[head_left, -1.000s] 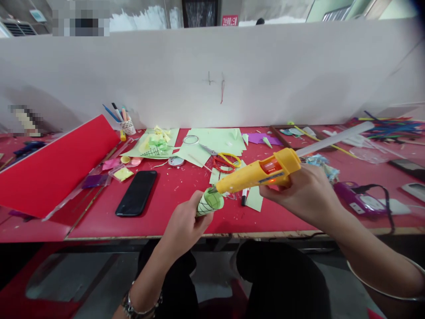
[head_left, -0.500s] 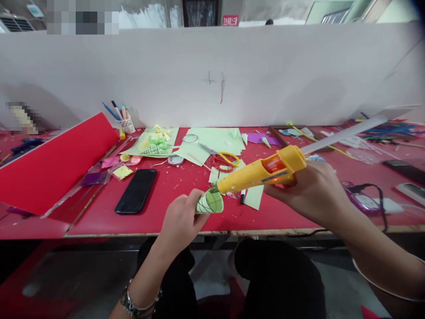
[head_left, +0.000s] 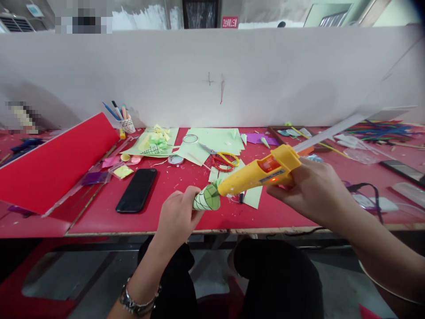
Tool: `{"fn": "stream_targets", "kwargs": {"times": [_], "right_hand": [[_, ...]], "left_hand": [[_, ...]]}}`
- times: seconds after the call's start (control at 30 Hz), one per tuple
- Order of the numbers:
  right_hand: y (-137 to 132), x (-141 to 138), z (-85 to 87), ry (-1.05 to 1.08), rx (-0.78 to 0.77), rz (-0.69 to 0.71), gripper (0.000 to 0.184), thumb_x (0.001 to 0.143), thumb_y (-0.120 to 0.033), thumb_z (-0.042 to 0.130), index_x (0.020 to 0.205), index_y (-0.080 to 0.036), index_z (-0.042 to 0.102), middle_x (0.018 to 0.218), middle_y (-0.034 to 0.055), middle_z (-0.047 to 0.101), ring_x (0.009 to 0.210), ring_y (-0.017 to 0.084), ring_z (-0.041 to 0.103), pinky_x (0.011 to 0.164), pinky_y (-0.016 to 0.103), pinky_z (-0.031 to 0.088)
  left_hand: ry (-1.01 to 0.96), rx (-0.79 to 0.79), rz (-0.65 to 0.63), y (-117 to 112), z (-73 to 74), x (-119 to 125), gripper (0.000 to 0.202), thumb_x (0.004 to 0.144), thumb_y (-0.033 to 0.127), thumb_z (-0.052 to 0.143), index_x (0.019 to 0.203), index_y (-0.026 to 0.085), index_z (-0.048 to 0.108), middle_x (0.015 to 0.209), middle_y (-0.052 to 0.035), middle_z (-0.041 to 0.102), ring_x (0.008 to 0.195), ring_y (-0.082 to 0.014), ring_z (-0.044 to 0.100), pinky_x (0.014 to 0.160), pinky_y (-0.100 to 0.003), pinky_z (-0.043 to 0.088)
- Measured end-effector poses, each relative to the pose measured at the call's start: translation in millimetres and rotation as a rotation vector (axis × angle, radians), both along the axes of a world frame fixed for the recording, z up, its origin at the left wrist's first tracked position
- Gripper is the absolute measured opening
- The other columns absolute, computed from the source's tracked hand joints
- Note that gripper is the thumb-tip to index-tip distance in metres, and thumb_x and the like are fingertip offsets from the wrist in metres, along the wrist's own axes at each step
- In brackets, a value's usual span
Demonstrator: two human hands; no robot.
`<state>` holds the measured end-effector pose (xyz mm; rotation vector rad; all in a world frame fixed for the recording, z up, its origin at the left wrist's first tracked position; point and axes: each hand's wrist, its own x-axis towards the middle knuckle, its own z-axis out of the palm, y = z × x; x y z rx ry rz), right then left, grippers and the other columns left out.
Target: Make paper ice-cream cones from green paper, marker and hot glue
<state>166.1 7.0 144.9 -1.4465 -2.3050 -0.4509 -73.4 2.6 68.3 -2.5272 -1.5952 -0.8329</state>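
My left hand (head_left: 177, 217) is closed around a green paper cone (head_left: 206, 199) drawn with a black grid, its open end turned to the right. My right hand (head_left: 312, 190) grips a yellow glue gun (head_left: 259, 172) with a pale glue stick (head_left: 328, 133) sticking out of its back. The gun's nozzle touches the cone's open rim. Both hands hover over the front edge of the red table (head_left: 166, 208).
A black phone (head_left: 137, 190) lies left of my hands. Red-and-yellow scissors (head_left: 223, 160), green paper sheets (head_left: 212, 144), paper scraps and a tape roll (head_left: 190, 139) lie behind. A red board (head_left: 49, 164) leans at the left. Coloured sticks (head_left: 381, 129) and a cable (head_left: 368, 190) are right.
The cone and the glue gun have shifted slightly left and up together, and the cone's open end has turned more toward the nozzle. Both grips are unchanged.
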Motion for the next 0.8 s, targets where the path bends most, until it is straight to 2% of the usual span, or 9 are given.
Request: {"fn": "stream_targets", "kwargs": {"times": [0.23, 0.53, 0.8], "right_hand": [[-2.4, 2.5, 1.0, -0.04, 0.031, 0.045, 0.021, 0.068, -0.022, 0.049, 0.087, -0.018, 0.053, 0.048, -0.0059, 0.032, 0.041, 0.01, 0.035, 0.039, 0.019, 0.025], [-5.2, 1.3, 4.5, -0.146, -0.026, -0.016, 0.027, 0.072, -0.026, 0.045, 0.095, -0.015, 0.052, 0.047, -0.0037, 0.037, 0.043, 0.014, 0.042, 0.041, 0.021, 0.025], [-5.0, 1.6, 4.6, -0.192, 0.037, -0.009, 0.023, 0.073, -0.027, 0.044, 0.087, -0.012, 0.054, 0.045, -0.0039, 0.038, 0.038, 0.013, 0.038, 0.04, 0.022, 0.019]], "left_hand": [[0.044, 0.051, 0.026, -0.4, 3.0, -1.7, 0.009, 0.079, 0.026, 0.043, 0.083, 0.019, 0.047, 0.062, 0.0, 0.057, 0.057, -0.0173, 0.053, 0.053, -0.025, 0.035], [0.102, 0.203, 0.002, 1.9, 4.3, -4.3, 0.008, 0.076, 0.02, 0.044, 0.083, 0.019, 0.047, 0.059, 0.0008, 0.059, 0.055, -0.0167, 0.054, 0.055, -0.025, 0.036], [0.128, 0.272, -0.002, 2.3, 6.0, -6.4, 0.006, 0.076, 0.019, 0.043, 0.081, 0.019, 0.046, 0.059, 0.0005, 0.06, 0.053, -0.0166, 0.054, 0.056, -0.025, 0.036]]}}
